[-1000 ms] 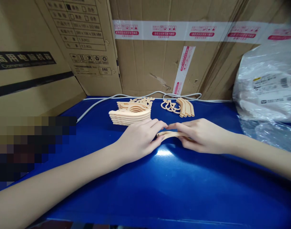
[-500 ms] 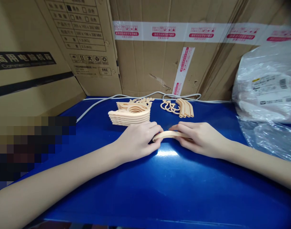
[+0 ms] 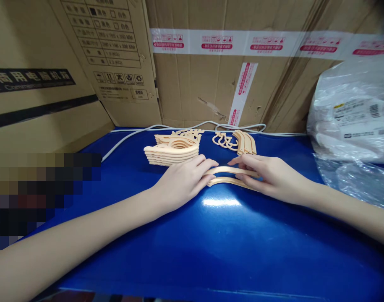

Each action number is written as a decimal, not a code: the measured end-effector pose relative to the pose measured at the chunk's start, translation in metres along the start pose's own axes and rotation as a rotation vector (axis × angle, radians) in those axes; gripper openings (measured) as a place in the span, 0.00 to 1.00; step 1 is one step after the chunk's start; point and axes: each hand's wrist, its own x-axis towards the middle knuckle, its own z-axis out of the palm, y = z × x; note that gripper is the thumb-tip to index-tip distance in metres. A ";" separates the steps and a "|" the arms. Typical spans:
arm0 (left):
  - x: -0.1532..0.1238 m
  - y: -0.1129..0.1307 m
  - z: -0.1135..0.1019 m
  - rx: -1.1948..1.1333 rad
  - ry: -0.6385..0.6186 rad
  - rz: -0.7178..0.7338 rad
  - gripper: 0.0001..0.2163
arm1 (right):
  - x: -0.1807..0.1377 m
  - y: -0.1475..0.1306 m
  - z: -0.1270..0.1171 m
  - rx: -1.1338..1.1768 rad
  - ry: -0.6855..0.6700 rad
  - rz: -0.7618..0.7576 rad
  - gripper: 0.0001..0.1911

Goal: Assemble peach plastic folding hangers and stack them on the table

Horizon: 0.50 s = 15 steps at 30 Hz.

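Two curved beige plastic hanger arms lie side by side between my hands, a narrow gap separating them. My left hand (image 3: 192, 176) is closed at their left ends, fingers at the far hanger arm (image 3: 226, 169) and thumb at the near hanger arm (image 3: 225, 180). At the right ends my right hand (image 3: 264, 174) is closed over both pieces, covering part of them. Just beyond my left hand stands a stack of beige hangers (image 3: 171, 155). Farther back on the right are more curved hanger arms (image 3: 245, 143), with loose hanger hooks (image 3: 223, 141) beside them.
The blue tabletop (image 3: 210, 251) reaches to cardboard boxes (image 3: 185, 84) at the back and left. A white cable (image 3: 131, 136) runs along the back edge. Clear plastic wrap and a white labelled bag (image 3: 352, 117) sit at the right. A blurred patch covers the left edge.
The two hanger arms, held together before, are now apart with a gap between them. Both hands have shifted slightly, their fingers spread farther from the thumbs.
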 end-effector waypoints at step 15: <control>0.002 0.003 0.002 -0.018 -0.053 0.020 0.12 | 0.004 0.008 -0.005 0.227 -0.196 0.074 0.16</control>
